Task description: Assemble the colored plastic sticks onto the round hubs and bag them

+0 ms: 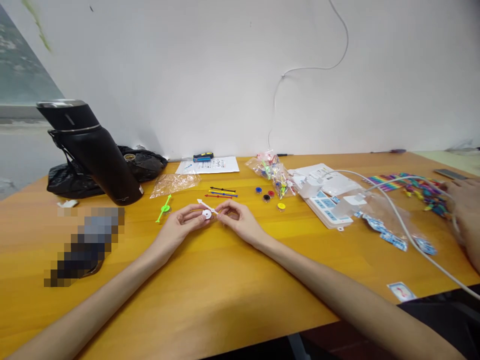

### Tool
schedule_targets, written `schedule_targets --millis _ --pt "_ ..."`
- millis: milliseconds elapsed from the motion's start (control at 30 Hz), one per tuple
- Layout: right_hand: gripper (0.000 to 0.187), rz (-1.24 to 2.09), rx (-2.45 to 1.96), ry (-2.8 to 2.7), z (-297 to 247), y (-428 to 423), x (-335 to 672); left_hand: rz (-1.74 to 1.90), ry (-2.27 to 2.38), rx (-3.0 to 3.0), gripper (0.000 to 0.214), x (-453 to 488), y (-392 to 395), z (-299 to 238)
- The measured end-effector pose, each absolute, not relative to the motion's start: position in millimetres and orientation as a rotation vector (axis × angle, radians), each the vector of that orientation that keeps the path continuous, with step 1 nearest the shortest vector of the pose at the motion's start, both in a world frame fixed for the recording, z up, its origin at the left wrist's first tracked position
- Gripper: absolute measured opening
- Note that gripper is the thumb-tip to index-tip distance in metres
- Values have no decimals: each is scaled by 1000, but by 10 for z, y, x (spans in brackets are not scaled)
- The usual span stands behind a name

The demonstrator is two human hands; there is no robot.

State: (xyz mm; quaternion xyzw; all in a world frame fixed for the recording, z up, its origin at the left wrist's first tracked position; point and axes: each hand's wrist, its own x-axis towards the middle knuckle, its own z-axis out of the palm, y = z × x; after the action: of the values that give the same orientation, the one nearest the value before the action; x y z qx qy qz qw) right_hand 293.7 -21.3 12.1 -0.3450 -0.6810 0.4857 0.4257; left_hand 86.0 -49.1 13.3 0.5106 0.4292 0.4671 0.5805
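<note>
Both hands meet above the middle of the table. Between the fingertips of my left hand [184,221] is a small white round disc [206,214] with a hole or hub in it. My right hand [240,220] pinches the tail of a white plastic arrow pointer [205,205], whose head points up and left. Disc and arrow are close together; whether they touch I cannot tell. Left of my left hand lies a green arrow on a green disc [165,208]. Beyond the hands are several loose arrows [221,192] in black, yellow, blue and red.
Several coloured discs [268,195] lie right of the arrows, near a clear bag of parts [270,170]. A black bottle [101,155] stands at left. White boxes and cards [330,207], a cable [397,215] and another person's hand [465,210] are at right.
</note>
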Motion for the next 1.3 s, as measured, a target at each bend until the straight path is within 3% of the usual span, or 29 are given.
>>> schedule_targets --millis 200,500,800,1300 --pt "11 1135 -889 -1836 170 -294 2919 1069 1064 1360 47 873 -526 166" --pt "24 1121 -842 -1914 147 -315 2916 1066 1083 1450 39 889 -541 190" --pt "22 754 -774 -1957 222 -341 2975 1097 1034 1526 34 895 -568 217" --pt "26 732 -810 -1963 195 -330 2967 1094 1014 1527 37 920 -599 241"
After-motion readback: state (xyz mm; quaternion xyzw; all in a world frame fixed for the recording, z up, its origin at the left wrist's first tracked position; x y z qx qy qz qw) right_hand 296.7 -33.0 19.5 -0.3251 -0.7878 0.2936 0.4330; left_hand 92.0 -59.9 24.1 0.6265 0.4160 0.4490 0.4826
